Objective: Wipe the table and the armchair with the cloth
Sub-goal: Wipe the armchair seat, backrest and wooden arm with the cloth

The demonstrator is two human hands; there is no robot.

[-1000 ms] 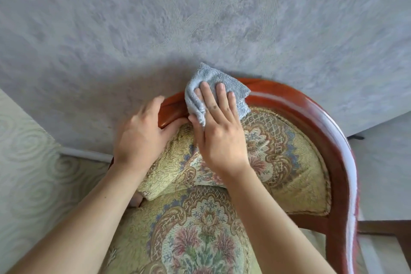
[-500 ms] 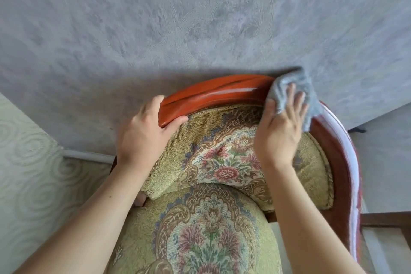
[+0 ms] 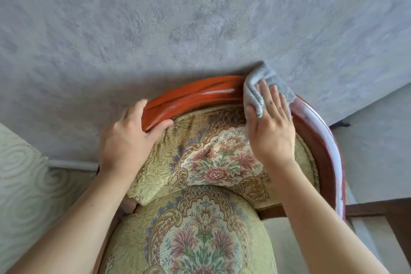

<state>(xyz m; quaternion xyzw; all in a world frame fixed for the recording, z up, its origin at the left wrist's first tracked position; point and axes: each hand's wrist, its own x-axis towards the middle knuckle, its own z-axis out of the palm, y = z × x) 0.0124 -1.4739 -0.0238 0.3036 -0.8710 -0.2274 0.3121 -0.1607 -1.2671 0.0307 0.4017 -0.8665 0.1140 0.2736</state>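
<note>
The armchair has a curved red-brown wooden back rail (image 3: 193, 94) and floral yellow-green upholstery (image 3: 213, 158). A folded grey-blue cloth (image 3: 255, 89) lies over the top of the rail, right of its middle. My right hand (image 3: 271, 127) presses flat on the cloth with the fingers spread. My left hand (image 3: 126, 138) grips the left part of the rail, thumb in front and fingers behind it. The table is not in view.
A grey textured wall (image 3: 178, 18) stands directly behind the chair. Pale patterned floor (image 3: 24, 176) and a white skirting board (image 3: 71, 163) show at the left. A dark wooden frame (image 3: 378, 209) is at the lower right, beside the chair's right rail.
My right hand slid the cloth from the middle of the rail to the right, then came back a little to the left. My left hand has kept its grip on the rail.
</note>
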